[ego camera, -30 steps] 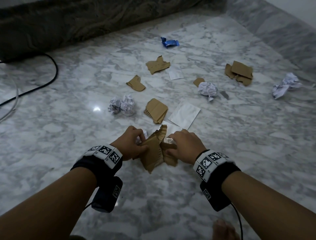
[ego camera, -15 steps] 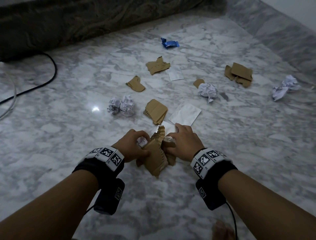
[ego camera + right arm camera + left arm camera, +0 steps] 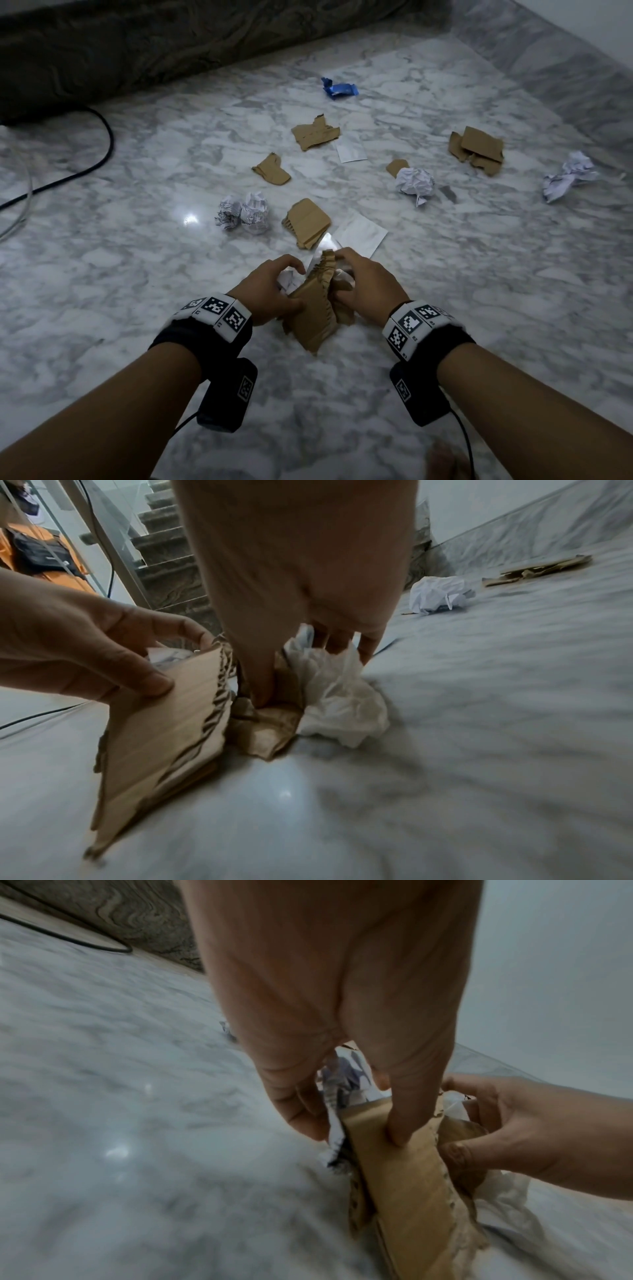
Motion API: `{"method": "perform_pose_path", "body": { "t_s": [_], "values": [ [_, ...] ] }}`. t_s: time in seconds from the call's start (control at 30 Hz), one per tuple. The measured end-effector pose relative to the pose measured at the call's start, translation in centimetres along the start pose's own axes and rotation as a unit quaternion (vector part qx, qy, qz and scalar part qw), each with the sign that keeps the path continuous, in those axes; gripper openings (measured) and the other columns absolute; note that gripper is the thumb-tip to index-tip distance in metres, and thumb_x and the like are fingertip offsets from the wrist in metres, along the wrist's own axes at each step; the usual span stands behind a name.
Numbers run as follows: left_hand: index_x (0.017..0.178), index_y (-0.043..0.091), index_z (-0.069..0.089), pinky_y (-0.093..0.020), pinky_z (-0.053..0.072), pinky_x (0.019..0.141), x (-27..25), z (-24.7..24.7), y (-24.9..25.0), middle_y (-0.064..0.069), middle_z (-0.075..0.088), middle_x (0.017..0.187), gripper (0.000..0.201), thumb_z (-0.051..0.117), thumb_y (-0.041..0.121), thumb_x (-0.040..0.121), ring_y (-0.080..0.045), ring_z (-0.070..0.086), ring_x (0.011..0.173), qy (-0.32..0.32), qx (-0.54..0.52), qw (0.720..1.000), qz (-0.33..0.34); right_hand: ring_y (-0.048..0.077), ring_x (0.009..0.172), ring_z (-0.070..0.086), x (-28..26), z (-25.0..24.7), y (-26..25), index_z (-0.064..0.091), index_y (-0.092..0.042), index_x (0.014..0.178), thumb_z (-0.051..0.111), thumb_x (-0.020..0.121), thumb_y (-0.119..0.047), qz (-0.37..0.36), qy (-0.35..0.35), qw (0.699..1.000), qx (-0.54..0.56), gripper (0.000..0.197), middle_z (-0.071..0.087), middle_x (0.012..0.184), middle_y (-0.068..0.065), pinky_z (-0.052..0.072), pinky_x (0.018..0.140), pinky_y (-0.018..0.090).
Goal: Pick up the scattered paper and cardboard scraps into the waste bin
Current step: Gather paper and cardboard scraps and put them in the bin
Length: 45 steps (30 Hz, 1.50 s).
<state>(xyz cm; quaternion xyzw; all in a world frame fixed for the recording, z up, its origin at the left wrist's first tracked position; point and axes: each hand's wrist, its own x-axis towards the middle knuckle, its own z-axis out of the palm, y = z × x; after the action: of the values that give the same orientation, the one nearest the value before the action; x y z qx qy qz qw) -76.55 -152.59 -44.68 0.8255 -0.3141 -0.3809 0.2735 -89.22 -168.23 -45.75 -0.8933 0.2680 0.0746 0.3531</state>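
So right now I've got my left hand (image 3: 270, 294) curled around a torn cardboard piece (image 3: 313, 322), thumb pressed on its face and fingers pinching a bit of printed paper (image 3: 334, 1123) behind it. My right hand (image 3: 364, 291) is clamped on a smaller brown scrap (image 3: 270, 723) plus a wad of white paper (image 3: 339, 704), right against the cardboard, all just above the marble floor (image 3: 479, 308). Farther out there's still a cardboard scrap (image 3: 308, 222), two crumpled balls (image 3: 245, 213) and a flat white sheet (image 3: 359, 236) on the floor. No waste bin in any view.
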Motion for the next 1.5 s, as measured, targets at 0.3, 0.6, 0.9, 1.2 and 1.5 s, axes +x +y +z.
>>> {"method": "perform_pose_path", "body": {
  "t_s": [0.3, 0.6, 0.9, 1.2, 1.5],
  "values": [
    [0.109, 0.035, 0.056, -0.024, 0.044, 0.091, 0.0, 1.1, 0.0, -0.010, 0.041, 0.115, 0.045, 0.076, 0.028, 0.070, -0.023, 0.053, 0.102, 0.008, 0.004, 1.000, -0.014, 0.018, 0.081, 0.064, -0.5, 0.2, 1.0, 0.062, -0.018, 0.104, 0.073, 0.075, -0.021, 0.024, 0.039, 0.990, 0.133, 0.031, 0.069, 0.090, 0.001, 0.052, 0.069, 0.031],
    [0.116, 0.018, 0.059, -0.020, 0.036, 0.089, 0.0, 2.2, 0.1, -0.009, 0.041, 0.113, 0.047, 0.078, 0.022, 0.074, -0.017, 0.048, 0.101, 0.062, -0.001, 0.998, -0.029, 0.012, 0.079, 0.064, -0.5, -0.1, 1.0, 0.073, -0.017, 0.101, 0.083, 0.072, -0.024, 0.012, 0.035, 0.988, 0.151, 0.031, 0.072, 0.088, 0.001, 0.047, 0.066, 0.018],
    [0.131, 0.025, 0.049, -0.018, 0.037, 0.087, 0.3, 1.6, 0.7, -0.012, 0.041, 0.119, 0.059, 0.072, 0.013, 0.078, -0.017, 0.046, 0.100, 0.059, -0.005, 0.998, -0.004, 0.010, 0.089, 0.060, -1.5, -2.1, 1.5, 0.056, -0.028, 0.119, 0.078, 0.079, -0.020, 0.007, 0.047, 0.980, 0.191, 0.047, 0.063, 0.096, -0.003, 0.049, 0.075, 0.020],
    [0.131, 0.043, 0.043, -0.029, 0.049, 0.088, -0.6, 0.0, 4.1, -0.014, 0.047, 0.130, 0.069, 0.075, 0.021, 0.074, -0.027, 0.057, 0.108, 0.048, -0.032, 0.998, 0.036, 0.012, 0.100, 0.058, -4.2, -6.4, 2.2, 0.056, -0.033, 0.125, 0.078, 0.079, -0.022, 0.021, 0.113, 0.981, 0.158, 0.053, 0.065, 0.109, 0.001, 0.043, 0.071, 0.013],
    [0.134, 0.052, 0.032, -0.037, 0.047, 0.099, -4.1, -4.0, 13.9, -0.014, 0.043, 0.130, 0.075, 0.073, 0.027, 0.077, -0.030, 0.052, 0.115, 0.026, 0.006, 0.990, 0.137, 0.015, 0.106, 0.057, -12.3, -16.2, 0.2, 0.054, -0.035, 0.121, 0.075, 0.082, -0.023, 0.047, 0.218, 0.967, 0.123, 0.046, 0.064, 0.113, -0.001, 0.048, 0.081, 0.028]
  ]
}}
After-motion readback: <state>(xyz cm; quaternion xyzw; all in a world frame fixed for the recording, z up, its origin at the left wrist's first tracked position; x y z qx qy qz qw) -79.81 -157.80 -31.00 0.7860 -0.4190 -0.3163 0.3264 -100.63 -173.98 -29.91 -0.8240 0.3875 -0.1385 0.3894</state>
